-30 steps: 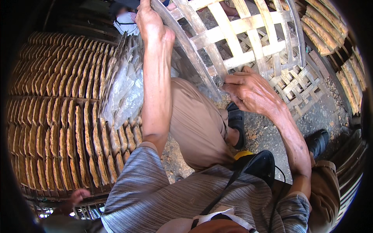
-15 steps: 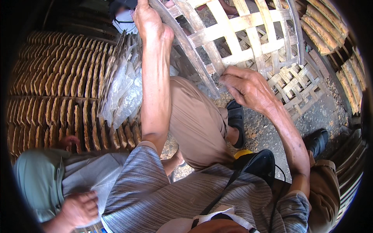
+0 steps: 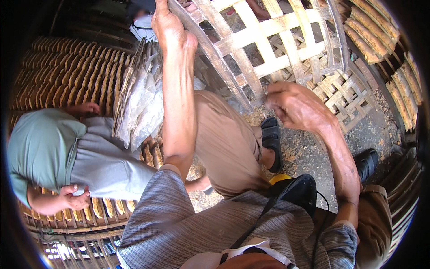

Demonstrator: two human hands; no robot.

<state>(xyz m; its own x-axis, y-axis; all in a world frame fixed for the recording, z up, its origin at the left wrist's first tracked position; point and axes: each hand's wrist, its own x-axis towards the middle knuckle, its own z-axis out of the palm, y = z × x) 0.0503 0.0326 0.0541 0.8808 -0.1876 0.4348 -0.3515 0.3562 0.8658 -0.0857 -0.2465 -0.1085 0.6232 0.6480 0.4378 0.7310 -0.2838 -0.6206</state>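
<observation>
The left hand [image 3: 172, 27] is clamped on the rim of a woven bamboo tray [image 3: 273, 45] held tilted above the ground. The right hand [image 3: 295, 105] pinches the tray's lower edge. A crouching person [image 3: 67, 152] is beside stacked drying racks [image 3: 67, 76].

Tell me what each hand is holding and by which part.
Both hold the large woven bamboo lattice tray: the left hand grips its curved rim near the top, the right hand grips its lower edge.
</observation>
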